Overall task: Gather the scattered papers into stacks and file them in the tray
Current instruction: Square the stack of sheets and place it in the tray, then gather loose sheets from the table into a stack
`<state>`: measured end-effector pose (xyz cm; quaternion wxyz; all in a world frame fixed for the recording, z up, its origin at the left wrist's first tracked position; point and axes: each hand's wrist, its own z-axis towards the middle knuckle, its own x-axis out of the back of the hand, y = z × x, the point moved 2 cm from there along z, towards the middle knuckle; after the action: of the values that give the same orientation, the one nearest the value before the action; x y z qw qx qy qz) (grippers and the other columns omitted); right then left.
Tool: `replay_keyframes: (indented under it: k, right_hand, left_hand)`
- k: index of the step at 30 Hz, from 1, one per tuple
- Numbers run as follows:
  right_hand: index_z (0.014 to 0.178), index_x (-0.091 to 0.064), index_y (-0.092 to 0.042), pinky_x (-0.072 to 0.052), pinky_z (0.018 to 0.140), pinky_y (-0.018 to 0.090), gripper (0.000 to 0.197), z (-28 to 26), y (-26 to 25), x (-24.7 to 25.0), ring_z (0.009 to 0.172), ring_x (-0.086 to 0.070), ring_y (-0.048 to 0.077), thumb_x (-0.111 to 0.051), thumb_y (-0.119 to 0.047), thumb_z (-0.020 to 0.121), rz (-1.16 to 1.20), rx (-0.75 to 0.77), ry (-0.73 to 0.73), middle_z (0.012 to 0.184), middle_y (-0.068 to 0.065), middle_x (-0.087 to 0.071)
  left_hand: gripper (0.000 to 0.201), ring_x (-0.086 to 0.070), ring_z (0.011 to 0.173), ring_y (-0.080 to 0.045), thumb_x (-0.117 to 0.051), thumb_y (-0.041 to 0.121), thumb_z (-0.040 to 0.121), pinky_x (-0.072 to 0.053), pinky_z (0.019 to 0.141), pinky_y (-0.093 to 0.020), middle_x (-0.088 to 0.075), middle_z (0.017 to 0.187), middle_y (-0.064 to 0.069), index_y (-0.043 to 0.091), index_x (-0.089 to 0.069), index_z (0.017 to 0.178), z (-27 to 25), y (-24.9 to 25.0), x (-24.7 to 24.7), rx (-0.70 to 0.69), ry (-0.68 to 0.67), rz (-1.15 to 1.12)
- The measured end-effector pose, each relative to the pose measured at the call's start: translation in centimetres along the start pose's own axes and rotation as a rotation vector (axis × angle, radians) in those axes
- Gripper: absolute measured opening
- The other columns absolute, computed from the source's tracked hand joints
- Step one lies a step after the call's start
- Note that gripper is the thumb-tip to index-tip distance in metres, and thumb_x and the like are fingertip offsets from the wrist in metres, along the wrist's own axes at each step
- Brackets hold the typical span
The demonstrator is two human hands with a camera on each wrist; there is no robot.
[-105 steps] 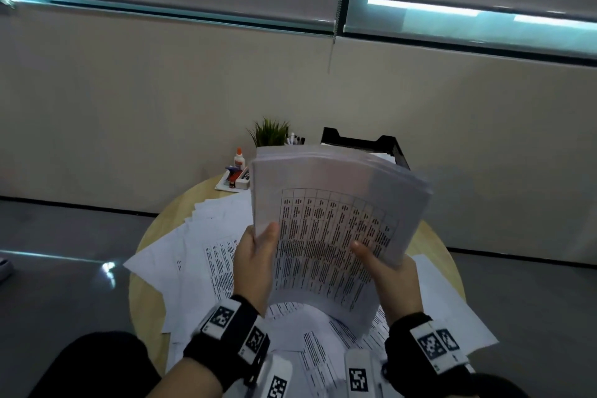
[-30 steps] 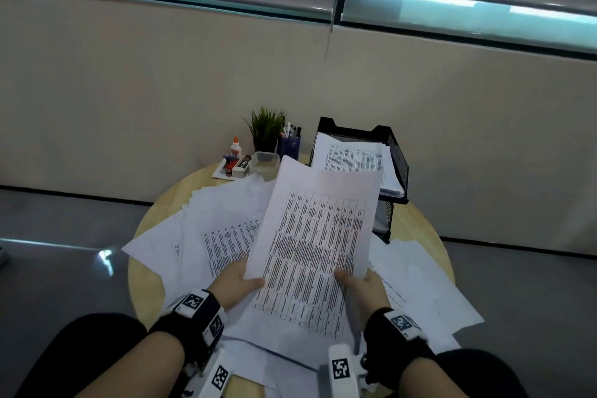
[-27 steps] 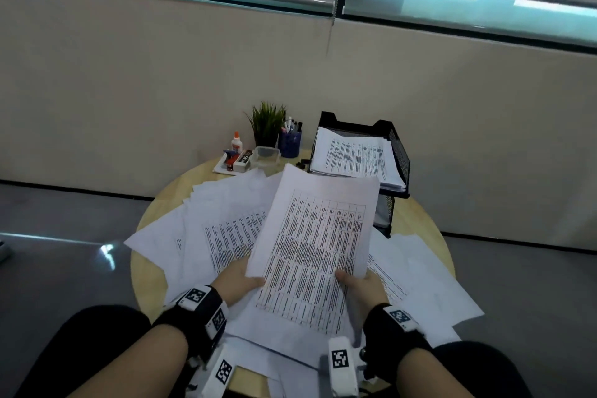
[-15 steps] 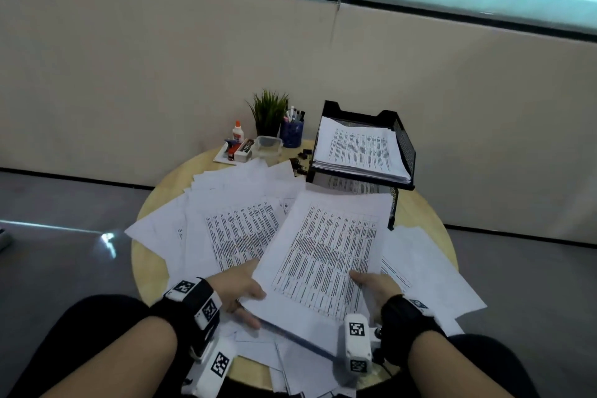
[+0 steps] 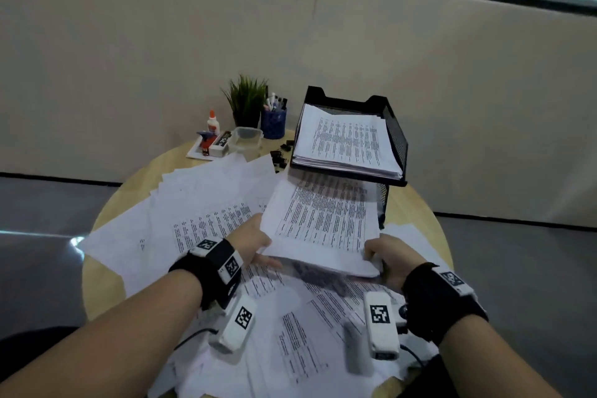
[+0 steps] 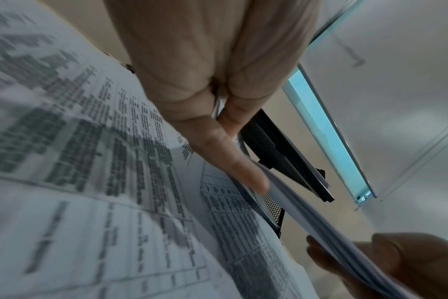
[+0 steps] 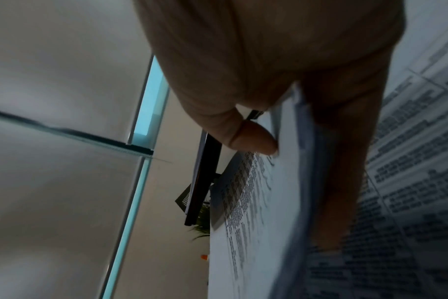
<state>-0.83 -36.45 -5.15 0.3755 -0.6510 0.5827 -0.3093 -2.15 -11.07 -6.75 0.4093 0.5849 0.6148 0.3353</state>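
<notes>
A stack of printed papers is held nearly flat above the table, its far edge under the upper tier of the black mesh tray. My left hand grips the stack's near left corner, fingers below. My right hand pinches the near right corner, thumb on top. The tray's upper tier holds a filed pile of printed sheets. Scattered papers cover the round wooden table.
At the table's far side stand a small green plant, a blue pen cup, a glue bottle, a clear plastic box and a white tray of small items. Black binder clips lie beside the tray.
Both hands have lowered the stack from upright to nearly flat and pushed it forward, so its far edge now reaches under the tray's upper tier.
</notes>
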Motion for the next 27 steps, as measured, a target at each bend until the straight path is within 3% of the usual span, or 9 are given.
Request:
replay_keyframes:
  k: [4,7,9,12,14,16,19,22,27]
  right_hand:
    - [0.129,-0.04,-0.011,-0.057,0.054,0.032,0.051,2.1,-0.7,1.5,0.085,-0.068,0.042,-0.033,0.016,0.087,-0.076,0.008,0.002,0.124,0.024,-0.052]
    - [0.134,-0.04,-0.006,-0.059,0.058,0.034,0.06,5.0,-1.4,3.1,0.079,-0.067,0.037,-0.032,0.023,0.082,-0.082,0.025,0.103,0.143,0.018,-0.039]
    - [0.13,-0.041,0.001,-0.06,0.062,0.037,0.056,6.7,-2.1,3.9,0.075,-0.067,0.033,-0.032,0.026,0.08,-0.045,0.049,0.156,0.136,0.02,-0.044]
    - [0.117,-0.046,-0.001,-0.057,0.079,0.046,0.044,9.0,-3.4,4.6,0.047,-0.063,0.012,-0.033,0.024,0.083,-0.014,0.117,0.215,0.089,0.012,-0.053]
    - [0.11,-0.051,0.0,-0.053,0.087,0.051,0.035,10.6,-4.4,4.9,0.041,-0.06,0.01,-0.035,0.021,0.087,-0.048,0.15,0.285,0.078,0.009,-0.05]
    - [0.09,-0.057,0.0,-0.057,0.081,0.05,0.022,12.4,-5.2,5.5,0.066,-0.071,0.028,-0.042,0.015,0.087,-0.157,0.187,0.384,0.085,0.022,-0.063]
    - [0.082,-0.056,-0.01,-0.059,0.065,0.028,0.016,14.7,-5.5,6.3,0.098,-0.065,0.041,-0.053,0.005,0.085,-0.382,0.19,0.5,0.11,0.026,-0.065]
    - [0.085,-0.061,-0.001,-0.059,0.072,0.047,0.013,15.3,-5.5,5.9,0.08,-0.068,0.039,-0.051,0.008,0.087,-0.409,0.177,0.51,0.096,0.024,-0.067]
    - [0.103,-0.065,0.003,-0.056,0.077,0.04,0.02,15.0,-5.4,5.6,0.083,-0.066,0.034,-0.059,-0.004,0.085,-0.675,0.245,0.597,0.095,0.019,-0.068]
  left_hand:
    - [0.052,-0.067,0.09,-0.034,-0.04,-0.012,0.093,-0.06,0.061,-0.046,-0.043,0.141,-0.01,0.015,-0.038,0.138,3.1,1.0,-1.4,-0.013,-0.082,-0.03]
    - [0.044,-0.07,0.068,-0.027,-0.044,-0.007,0.095,-0.058,0.049,-0.034,-0.055,0.125,-0.015,0.015,-0.04,0.132,5.3,2.1,-2.2,-0.028,-0.099,-0.017]
    - [0.039,-0.067,0.053,-0.022,-0.047,-0.006,0.094,-0.056,0.043,-0.029,-0.06,0.111,-0.017,0.016,-0.044,0.126,7.1,2.8,-2.6,-0.046,-0.077,-0.013]
    - [0.039,-0.056,0.039,-0.012,-0.052,-0.008,0.091,-0.05,0.039,-0.021,-0.062,0.098,-0.01,0.01,-0.047,0.126,9.9,3.9,-2.8,-0.122,0.031,0.074]
    - [0.042,-0.056,0.038,-0.01,-0.053,-0.01,0.089,-0.051,0.041,-0.02,-0.062,0.094,-0.007,0.007,-0.047,0.127,11.5,4.7,-3.0,-0.156,0.051,0.097]
    - [0.042,-0.062,0.044,-0.012,-0.053,-0.013,0.088,-0.056,0.048,-0.022,-0.061,0.092,-0.011,0.005,-0.045,0.125,12.7,5.3,-3.2,-0.155,0.014,0.094]
    - [0.027,-0.066,0.051,-0.013,-0.051,-0.019,0.084,-0.058,0.057,-0.024,-0.061,0.084,-0.016,-0.001,-0.053,0.105,14.0,5.9,-3.4,-0.161,0.023,0.177]
    - [0.02,-0.061,0.052,-0.02,-0.051,-0.013,0.084,-0.057,0.055,-0.03,-0.063,0.071,-0.013,0.005,-0.059,0.091,14.4,5.9,-3.7,-0.159,0.169,0.308]
    - [0.011,-0.062,0.057,-0.027,-0.053,0.004,0.086,-0.06,0.063,-0.041,-0.064,0.069,-0.015,0.01,-0.055,0.077,14.7,5.5,-4.8,-0.195,0.302,0.391]
